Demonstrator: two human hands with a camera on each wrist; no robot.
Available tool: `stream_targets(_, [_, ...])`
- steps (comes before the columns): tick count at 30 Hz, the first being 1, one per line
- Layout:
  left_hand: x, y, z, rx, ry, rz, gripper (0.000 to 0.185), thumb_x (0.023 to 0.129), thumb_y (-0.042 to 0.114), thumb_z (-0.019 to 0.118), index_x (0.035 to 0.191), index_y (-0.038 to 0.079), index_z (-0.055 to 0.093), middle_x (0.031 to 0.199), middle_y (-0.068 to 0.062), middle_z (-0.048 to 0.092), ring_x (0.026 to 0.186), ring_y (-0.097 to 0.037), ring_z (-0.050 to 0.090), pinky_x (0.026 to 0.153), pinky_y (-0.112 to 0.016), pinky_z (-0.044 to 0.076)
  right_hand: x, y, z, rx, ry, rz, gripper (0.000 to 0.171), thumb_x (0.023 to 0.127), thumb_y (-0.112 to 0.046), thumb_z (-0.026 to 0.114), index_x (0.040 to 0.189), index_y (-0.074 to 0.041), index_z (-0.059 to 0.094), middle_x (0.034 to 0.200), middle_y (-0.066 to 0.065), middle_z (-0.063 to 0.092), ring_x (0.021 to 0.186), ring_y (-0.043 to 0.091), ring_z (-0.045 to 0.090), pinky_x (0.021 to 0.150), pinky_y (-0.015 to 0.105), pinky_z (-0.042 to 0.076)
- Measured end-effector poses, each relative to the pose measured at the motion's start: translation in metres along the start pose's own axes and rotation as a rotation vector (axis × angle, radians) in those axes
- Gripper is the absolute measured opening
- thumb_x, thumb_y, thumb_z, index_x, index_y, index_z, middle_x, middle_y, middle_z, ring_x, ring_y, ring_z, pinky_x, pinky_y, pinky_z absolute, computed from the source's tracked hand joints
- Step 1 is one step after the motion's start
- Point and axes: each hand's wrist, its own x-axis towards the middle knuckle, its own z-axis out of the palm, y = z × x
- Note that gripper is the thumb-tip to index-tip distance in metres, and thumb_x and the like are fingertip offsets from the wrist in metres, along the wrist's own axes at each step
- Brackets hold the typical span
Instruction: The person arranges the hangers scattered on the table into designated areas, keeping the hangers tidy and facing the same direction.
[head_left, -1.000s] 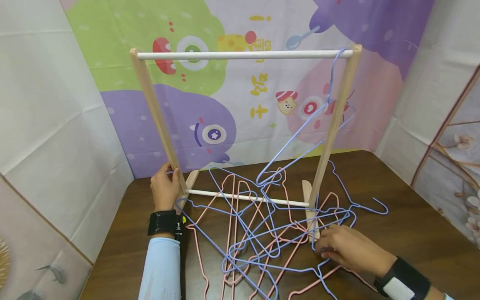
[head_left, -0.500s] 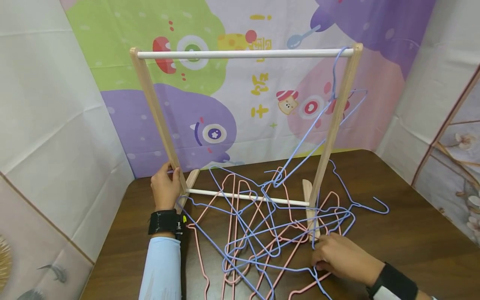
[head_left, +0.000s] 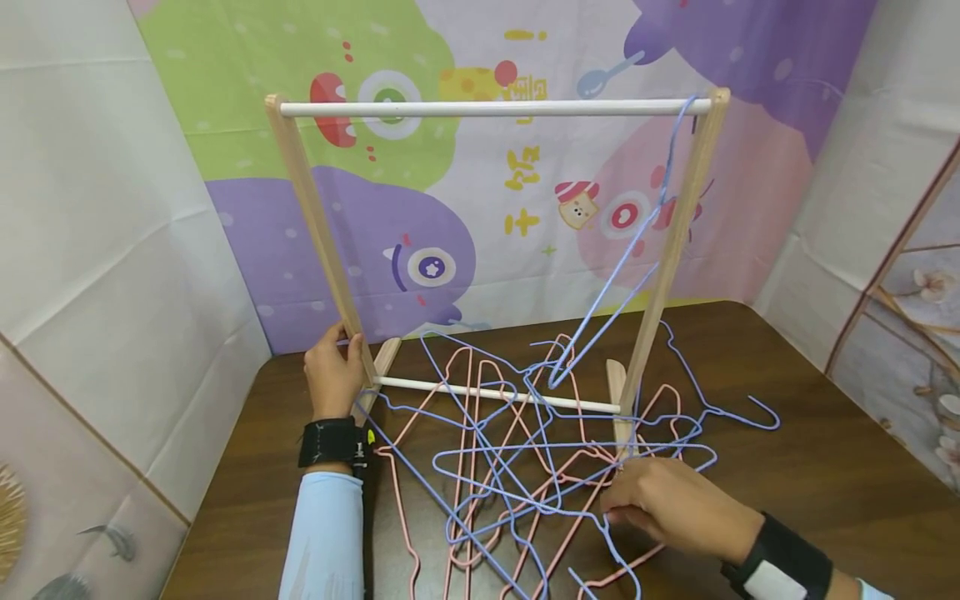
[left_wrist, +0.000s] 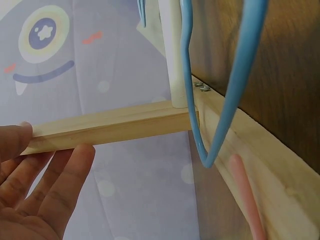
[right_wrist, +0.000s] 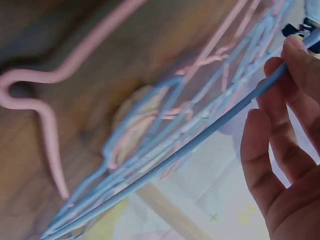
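Since the earlier frame, right hand (head_left: 675, 508) has drawn left and toward the person, pinching a blue hanger (head_left: 585, 454) out of the tangled hanger pile (head_left: 487, 467) on the tabletop (head_left: 825, 450). Hanger's long axis runs leftward from that hand, low over the pile. Left hand (head_left: 332, 375) grips the rack's left post (head_left: 315, 225). One hung blue hanger (head_left: 637, 242) occupies the rail's right end; the rail (head_left: 487, 108) leftward stands bare.

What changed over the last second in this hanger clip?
The right hand slid left and toward the person across the pile, drawing a blue hanger it pinches out of the tangle. The hung blue hanger swung on the top rail. The left hand kept gripping the rack's left post.
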Motion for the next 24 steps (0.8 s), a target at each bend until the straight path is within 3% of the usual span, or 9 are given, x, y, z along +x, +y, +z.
stream_targets(8, [0.0, 0.002, 0.001, 0.003, -0.012, -0.014, 0.026, 0.098, 0.016, 0.07, 0.121, 0.004, 0.071, 0.11, -0.017, 0.075, 0.099, -0.042, 0.071, 0.089, -0.059, 0.052, 0.021, -0.003, -0.017, 0.125, 0.036, 0.029, 0.012, 0.086, -0.015, 0.081, 0.092, -0.023, 0.076, 0.086, -0.021, 0.067, 0.081, -0.004, 0.059, 0.071, 0.016, 0.05])
stream_targets(16, [-0.001, 0.003, 0.0, -0.007, -0.005, -0.011, 0.026, 0.098, 0.016, 0.07, 0.12, 0.003, 0.071, 0.109, -0.018, 0.075, 0.092, -0.04, 0.073, 0.086, -0.057, 0.054, 0.043, -0.004, -0.023, 0.107, 0.033, 0.04, 0.005, 0.09, -0.02, 0.078, 0.093, -0.024, 0.076, 0.085, -0.021, 0.066, 0.078, -0.005, 0.057, 0.069, 0.02, 0.05])
stream_targets(24, [-0.001, 0.002, 0.0, -0.008, -0.006, -0.017, 0.026, 0.098, 0.015, 0.07, 0.121, 0.002, 0.071, 0.109, -0.018, 0.075, 0.095, -0.04, 0.073, 0.088, -0.057, 0.053, 0.062, -0.001, -0.022, 0.212, -0.026, 0.246, 0.008, 0.091, -0.011, 0.077, 0.094, -0.018, 0.078, 0.088, -0.014, 0.071, 0.077, -0.003, 0.06, 0.068, 0.025, 0.054])
